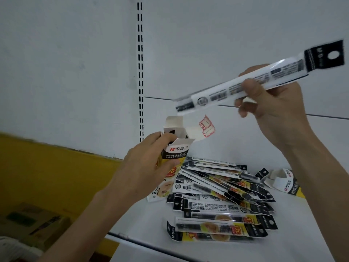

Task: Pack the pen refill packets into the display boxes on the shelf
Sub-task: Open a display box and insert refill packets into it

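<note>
A person's left hand (149, 167) grips an opened display box (176, 148), flaps up, above the shelf (292, 242). The right hand (277, 110) pinches one long, white-backed refill packet (211, 96), aimed toward its mouth. Packing looks barely begun: a loose pile of packets (222, 205) waits on the shelf, a second box (283, 181) beside it.

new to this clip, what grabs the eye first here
A long white refill packet slants across the upper right, pinched in the right grip. Centre left, the left grip holds an open display box; to its lower right, a heap of packets sprawls on the white shelf.
</note>
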The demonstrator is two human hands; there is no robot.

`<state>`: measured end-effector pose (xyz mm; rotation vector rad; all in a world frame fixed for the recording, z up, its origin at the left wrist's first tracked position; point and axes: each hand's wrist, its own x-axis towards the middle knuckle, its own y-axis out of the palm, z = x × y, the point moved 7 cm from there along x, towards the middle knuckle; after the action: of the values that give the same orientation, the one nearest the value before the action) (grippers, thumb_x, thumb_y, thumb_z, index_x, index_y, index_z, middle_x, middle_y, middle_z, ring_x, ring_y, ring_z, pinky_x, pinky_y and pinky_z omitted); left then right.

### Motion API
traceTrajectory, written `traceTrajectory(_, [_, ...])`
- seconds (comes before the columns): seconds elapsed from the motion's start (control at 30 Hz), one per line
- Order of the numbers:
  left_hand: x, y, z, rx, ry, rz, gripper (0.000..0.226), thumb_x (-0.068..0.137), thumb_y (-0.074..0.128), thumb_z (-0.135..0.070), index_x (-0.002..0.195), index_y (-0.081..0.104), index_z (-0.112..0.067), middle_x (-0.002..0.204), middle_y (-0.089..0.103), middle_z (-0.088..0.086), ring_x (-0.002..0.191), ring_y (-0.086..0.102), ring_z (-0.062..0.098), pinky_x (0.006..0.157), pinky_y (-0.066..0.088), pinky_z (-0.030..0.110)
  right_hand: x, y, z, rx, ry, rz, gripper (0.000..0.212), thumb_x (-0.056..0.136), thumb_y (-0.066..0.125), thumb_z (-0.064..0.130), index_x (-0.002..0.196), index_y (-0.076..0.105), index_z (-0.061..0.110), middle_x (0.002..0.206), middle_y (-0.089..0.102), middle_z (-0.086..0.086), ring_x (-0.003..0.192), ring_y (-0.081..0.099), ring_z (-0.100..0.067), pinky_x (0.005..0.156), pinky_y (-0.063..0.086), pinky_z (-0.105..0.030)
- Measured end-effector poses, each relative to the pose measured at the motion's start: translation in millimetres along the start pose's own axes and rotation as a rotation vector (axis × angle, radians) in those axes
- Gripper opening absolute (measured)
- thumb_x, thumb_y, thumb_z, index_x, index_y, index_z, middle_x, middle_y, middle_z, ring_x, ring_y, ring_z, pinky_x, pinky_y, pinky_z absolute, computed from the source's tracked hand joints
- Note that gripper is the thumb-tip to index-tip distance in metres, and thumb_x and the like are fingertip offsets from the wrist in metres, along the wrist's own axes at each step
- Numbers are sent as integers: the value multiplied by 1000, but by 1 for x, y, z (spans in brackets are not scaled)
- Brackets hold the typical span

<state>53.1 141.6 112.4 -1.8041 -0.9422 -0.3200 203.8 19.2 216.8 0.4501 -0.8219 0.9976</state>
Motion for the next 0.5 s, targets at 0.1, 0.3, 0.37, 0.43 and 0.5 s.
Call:
traceTrajectory(0.1, [-1,0,0,-12,2,5,38,83,60,-30,119,48,-28,113,55,-11,97,53,8,79,54,33,6,-5,6,16,-12,34,5,67,69,29,71,71,27,70,67,7,57,56,-10,44,40,-20])
traceTrajectory(0.3, [0,0,-1,4,7,3,39,85,58,-31,121,45,-29,113,56,-13,95,53,5,80,54,32,6,4,-16,-98,90,243,10,63,74,27,72,74,22,75,70,3,59,58,-15,48,44,-21])
traceTrajectory(0.37, [0,0,-1,4,7,1,39,85,59,-31,122,45,-29,114,56,-12,96,53,5,80,54,31,8,2,-16,-97,78,252,12,63,76,28,73,75,21,77,70,3,60,57,-16,50,45,-22])
traceTrajectory(0.43, [-1,0,-1,20,13,7,38,85,58,-32,121,45,-29,114,56,-12,94,52,4,79,54,29,8,4,-15,-135,87,275,13,64,76,26,75,74,19,77,71,3,60,58,-14,54,47,-22])
traceTrajectory(0.5, [-1,2,-2,32,23,18,38,85,57,-34,120,45,-31,115,54,-13,94,52,5,79,54,32,7,11,-18,-243,135,336,17,65,73,18,78,72,8,75,71,3,62,61,-10,57,49,-21])
